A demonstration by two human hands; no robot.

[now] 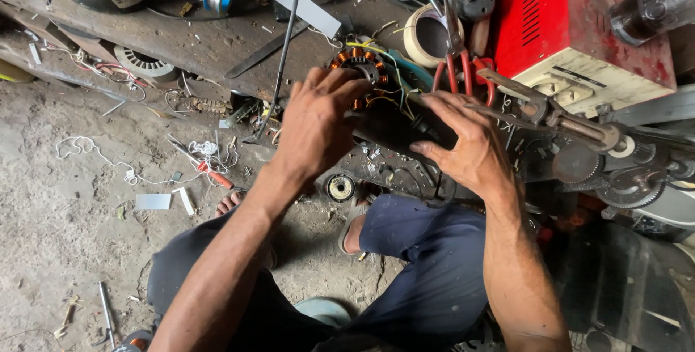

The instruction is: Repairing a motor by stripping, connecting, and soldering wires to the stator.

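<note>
Fingers of left hand spread over the copper-wound stator at the desk edge; right hand fingers half-curled beside it, grip hidden. Likely snagging its thin wires by twisting. Red-handled pliers close. Below, dusty floor, scattered scraps.

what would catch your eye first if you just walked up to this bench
Two bare hands meet at the centre over a motor stator with copper coils: the left hand covers it, the right hand spreads beside it. Behind, at upper right, a red metal box stands out, with red-handled pliers before it.
</note>
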